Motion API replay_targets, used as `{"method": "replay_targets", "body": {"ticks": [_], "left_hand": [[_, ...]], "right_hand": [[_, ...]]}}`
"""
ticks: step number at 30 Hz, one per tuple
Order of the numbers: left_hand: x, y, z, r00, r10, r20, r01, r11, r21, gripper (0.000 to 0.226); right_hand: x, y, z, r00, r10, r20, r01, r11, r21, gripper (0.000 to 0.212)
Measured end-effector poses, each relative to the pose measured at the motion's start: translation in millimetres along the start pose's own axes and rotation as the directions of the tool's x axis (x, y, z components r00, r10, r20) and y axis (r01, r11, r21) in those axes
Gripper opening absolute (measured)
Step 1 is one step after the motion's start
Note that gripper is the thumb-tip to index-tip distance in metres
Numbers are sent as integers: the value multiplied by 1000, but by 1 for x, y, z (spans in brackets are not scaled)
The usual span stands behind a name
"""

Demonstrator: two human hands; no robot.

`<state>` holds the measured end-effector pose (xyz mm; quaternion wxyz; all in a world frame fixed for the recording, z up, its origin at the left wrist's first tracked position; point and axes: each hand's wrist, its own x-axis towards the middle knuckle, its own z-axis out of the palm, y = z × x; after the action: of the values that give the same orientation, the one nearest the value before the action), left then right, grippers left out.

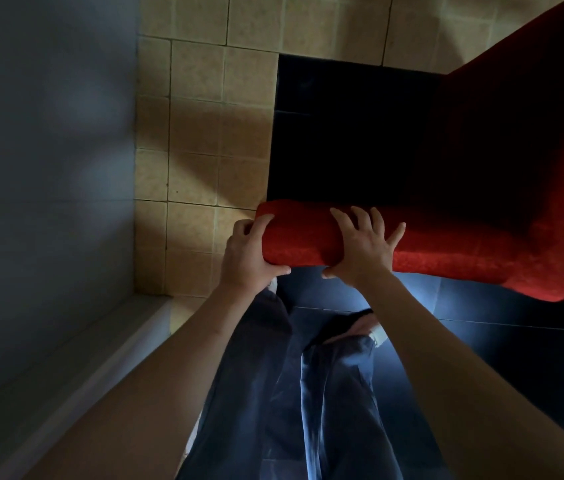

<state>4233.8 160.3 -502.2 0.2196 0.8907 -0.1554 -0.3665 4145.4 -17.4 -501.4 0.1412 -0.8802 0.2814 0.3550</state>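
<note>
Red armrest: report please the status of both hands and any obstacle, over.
Left hand grips the red armrest at its end. Right hand over its top, fingers spread, thumb below. Grey wall close at left.

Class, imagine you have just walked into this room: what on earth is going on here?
A person in jeans stands over a red upholstered seat and holds its red padded arm with both bare hands. The left hand grips the arm's rounded end, fingers curled over it. The right hand clasps it further along, fingers spread over the top and thumb beneath. The seat stands on a floor of beige tiles and dark tiles, with a grey wall to the left.
</note>
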Motion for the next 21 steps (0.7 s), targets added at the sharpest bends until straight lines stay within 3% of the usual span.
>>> {"method": "replay_targets", "body": {"ticks": [6,13,21], "left_hand": [[2,-8,0,998,61,5,-61,998,-1,100],[2,-9,-4,996,85,-12,-85,996,2,87],[4,20,-25,994,110,12,-110,993,51,77]], "right_hand": [[2,8,0,996,-80,-40,78,996,-48,116],[0,13,5,964,-152,-220,143,988,-59,68],[-7,18,-21,952,-164,-259,146,985,-89,52]]}}
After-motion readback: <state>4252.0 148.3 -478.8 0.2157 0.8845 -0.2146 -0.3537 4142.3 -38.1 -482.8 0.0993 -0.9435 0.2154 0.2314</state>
